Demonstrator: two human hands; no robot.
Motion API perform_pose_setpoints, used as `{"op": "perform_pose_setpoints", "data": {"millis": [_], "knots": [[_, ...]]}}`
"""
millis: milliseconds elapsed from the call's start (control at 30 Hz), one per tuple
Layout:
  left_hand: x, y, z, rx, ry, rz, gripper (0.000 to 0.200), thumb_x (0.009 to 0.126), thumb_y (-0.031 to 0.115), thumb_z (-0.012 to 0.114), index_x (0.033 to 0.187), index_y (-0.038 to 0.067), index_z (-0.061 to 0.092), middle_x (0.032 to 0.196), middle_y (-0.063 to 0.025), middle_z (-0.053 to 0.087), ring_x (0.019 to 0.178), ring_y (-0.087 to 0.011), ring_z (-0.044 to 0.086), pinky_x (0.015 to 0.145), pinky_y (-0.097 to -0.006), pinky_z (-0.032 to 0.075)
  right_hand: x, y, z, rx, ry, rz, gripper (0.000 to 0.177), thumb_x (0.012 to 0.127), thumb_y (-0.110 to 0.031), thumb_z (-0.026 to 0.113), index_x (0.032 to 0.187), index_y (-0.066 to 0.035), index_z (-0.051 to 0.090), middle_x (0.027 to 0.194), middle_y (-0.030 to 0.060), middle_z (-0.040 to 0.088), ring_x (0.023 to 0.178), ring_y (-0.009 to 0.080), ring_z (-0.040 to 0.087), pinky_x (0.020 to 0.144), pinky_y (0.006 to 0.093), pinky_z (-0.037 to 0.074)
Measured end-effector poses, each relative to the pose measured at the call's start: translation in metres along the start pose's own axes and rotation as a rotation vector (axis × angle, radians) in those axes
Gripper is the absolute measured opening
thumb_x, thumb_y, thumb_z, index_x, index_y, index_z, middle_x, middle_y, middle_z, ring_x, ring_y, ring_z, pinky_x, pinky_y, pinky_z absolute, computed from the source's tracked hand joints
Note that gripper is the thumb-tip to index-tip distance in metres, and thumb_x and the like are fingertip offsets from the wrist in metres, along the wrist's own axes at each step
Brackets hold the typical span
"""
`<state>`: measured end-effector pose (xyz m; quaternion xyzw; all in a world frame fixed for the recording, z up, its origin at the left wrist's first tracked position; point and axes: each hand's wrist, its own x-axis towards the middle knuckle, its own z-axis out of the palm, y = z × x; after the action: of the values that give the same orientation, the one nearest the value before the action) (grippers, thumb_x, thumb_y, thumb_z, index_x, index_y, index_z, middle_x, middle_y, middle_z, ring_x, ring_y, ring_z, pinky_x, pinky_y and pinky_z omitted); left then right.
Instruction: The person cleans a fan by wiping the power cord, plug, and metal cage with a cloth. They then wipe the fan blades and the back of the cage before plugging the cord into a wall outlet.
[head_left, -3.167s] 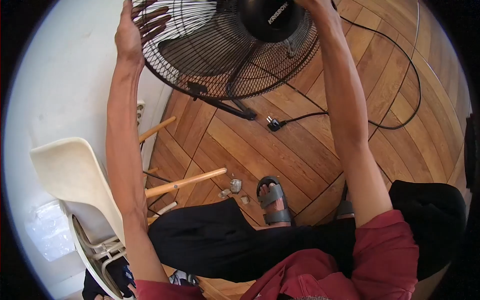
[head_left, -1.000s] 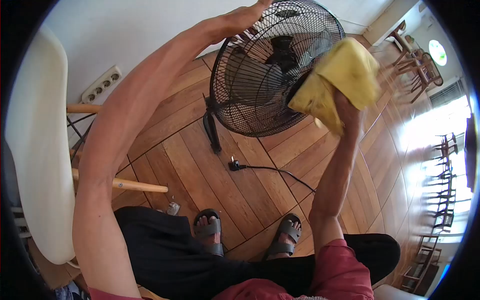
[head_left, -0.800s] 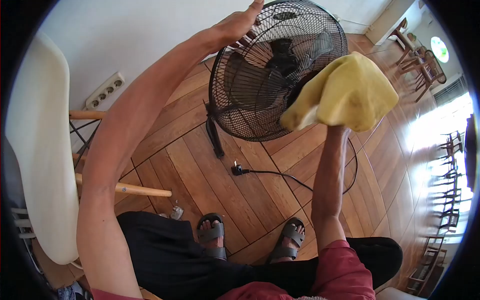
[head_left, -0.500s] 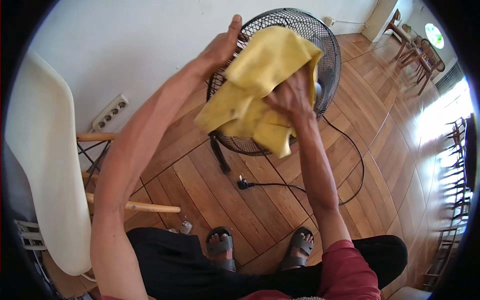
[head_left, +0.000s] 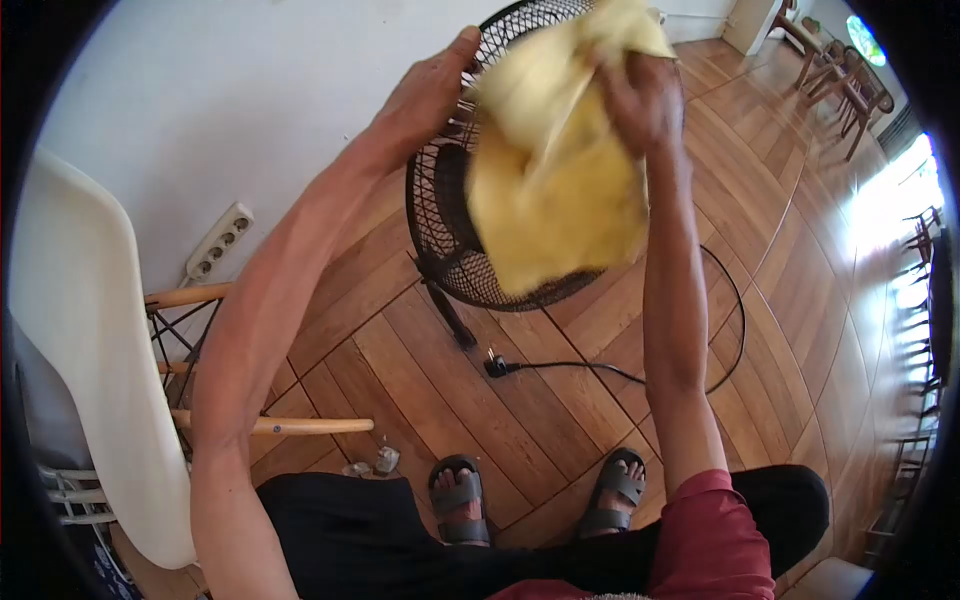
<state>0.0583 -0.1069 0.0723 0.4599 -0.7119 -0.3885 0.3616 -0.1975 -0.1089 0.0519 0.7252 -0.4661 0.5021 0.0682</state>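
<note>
A black fan (head_left: 440,200) with a round wire grille stands on the wooden floor. My left hand (head_left: 432,92) grips the left rim of the grille, thumb pointing up. A yellow cloth (head_left: 560,210) is bunched in my right hand (head_left: 645,100) and hangs down over the front of the fan, smeared by motion. The cloth hides much of the grille and the fan's middle. A black power cable (head_left: 590,366) runs from behind the fan along the floor and ends in a loose plug (head_left: 497,367).
At the left is a white chair (head_left: 95,350) with wooden legs. A white power strip (head_left: 220,243) rests by the wall. Crumpled scraps (head_left: 385,460) lie near my sandalled feet. Wooden chairs (head_left: 855,100) stand at the far right.
My right hand has moved up and to the right across the grille, and the cloth now hangs longer below it. My left hand keeps its hold on the rim.
</note>
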Motion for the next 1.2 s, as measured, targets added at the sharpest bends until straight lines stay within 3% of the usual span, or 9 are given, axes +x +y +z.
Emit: {"op": "perform_pose_setpoints", "data": {"millis": [33,133,267,567,667,800,933,1067,1200], "knots": [[0.001,0.002,0.004,-0.021,0.002,-0.043,0.078,0.1,0.062,0.027,0.129,-0.005,0.056,0.122,-0.0205,0.062,0.109,-0.0261,0.059,0.096,-0.0374,0.044,0.008,0.013,-0.015,-0.066,-0.059,0.403,0.049,0.091,-0.043,0.057,0.118,-0.003,0.064,0.122,0.0206,0.063,0.11,0.038,0.06,0.095,0.0466,0.046],[0.003,0.002,0.003,-0.036,0.024,-0.062,0.076,0.101,0.061,0.029,0.125,-0.004,0.059,0.112,-0.016,0.066,0.096,-0.0233,0.063,0.091,-0.0359,0.047,0.004,0.044,0.001,-0.002,0.085,0.101,0.057,0.086,-0.053,0.058,0.108,-0.001,0.069,0.099,0.0187,0.07,0.1,0.0388,0.065,0.1,0.0457,0.043],[0.003,-0.025,-0.006,-0.239,-0.151,0.152,0.045,0.101,0.036,0.052,0.126,-0.001,0.055,0.111,-0.011,0.066,0.093,-0.0188,0.065,0.086,-0.0359,0.053,-0.027,-0.043,0.04,-0.637,-0.558,-0.01,0.069,0.072,-0.065,0.066,0.102,-0.003,0.068,0.113,0.0173,0.065,0.113,0.0342,0.057,0.114,0.0495,0.026],[-0.006,0.018,0.016,-0.032,0.067,-0.156,0.082,0.099,0.067,0.025,0.124,-0.004,0.055,0.108,-0.0204,0.066,0.092,-0.024,0.067,0.082,-0.0338,0.055,-0.103,0.135,0.044,0.003,0.245,0.53,0.068,0.092,-0.058,0.05,0.142,-0.011,0.047,0.138,0.0171,0.054,0.131,0.0326,0.047,0.11,0.0524,0.031],[-0.012,0.02,0.018,-0.052,0.111,-0.198,0.08,0.099,0.066,0.024,0.128,-0.003,0.053,0.112,-0.0209,0.065,0.095,-0.0248,0.067,0.084,-0.0351,0.055,-0.102,0.12,0.059,1.492,0.603,0.69,0.059,0.092,-0.047,0.056,0.14,-0.013,0.048,0.135,0.0124,0.055,0.129,0.0282,0.049,0.108,0.0491,0.038],[-0.007,0.011,0.017,-0.106,0.136,-0.215,0.077,0.1,0.065,0.025,0.129,-0.001,0.052,0.115,-0.0215,0.064,0.101,-0.0263,0.066,0.086,-0.0364,0.055,-0.089,0.007,0.042,0.12,0.273,0.222,0.062,0.081,-0.054,0.064,0.13,-0.015,0.057,0.131,0.0105,0.058,0.129,0.0289,0.048,0.114,0.053,0.024],[-0.018,0.03,0.028,-0.037,0.178,-0.216,0.075,0.1,0.063,0.026,0.127,-0.001,0.053,0.113,-0.0206,0.065,0.099,-0.0273,0.068,0.085,-0.038,0.056,-0.086,0.0,0.019,0.225,0.217,0.011,0.07,0.068,-0.061,0.073,0.122,-0.018,0.064,0.133,0.0094,0.058,0.133,0.0304,0.044,0.12,0.0584,0.007],[-0.018,0.023,0.028,-0.053,0.207,-0.159,0.073,0.101,0.062,0.027,0.124,-0.001,0.055,0.106,-0.0192,0.068,0.092,-0.0261,0.069,0.079,-0.0352,0.058,-0.113,0.114,0.022,0.222,0.417,0.685,0.063,0.081,-0.061,0.061,0.126,-0.018,0.062,0.126,0.0096,0.065,0.12,0.0289,0.057,0.109,0.0537,0.028],[-0.019,0.025,0.035,-0.049,0.233,-0.152,0.073,0.101,0.062,0.027,0.123,-0.001,0.055,0.105,-0.0201,0.068,0.09,-0.0268,0.069,0.078,-0.0357,0.058,-0.173,0.212,0.076,0.139,0.501,0.4,0.045,0.096,-0.033,0.052,0.135,-0.011,0.053,0.126,0.0075,0.064,0.117,0.0257,0.058,0.109,0.0488,0.034]]}}
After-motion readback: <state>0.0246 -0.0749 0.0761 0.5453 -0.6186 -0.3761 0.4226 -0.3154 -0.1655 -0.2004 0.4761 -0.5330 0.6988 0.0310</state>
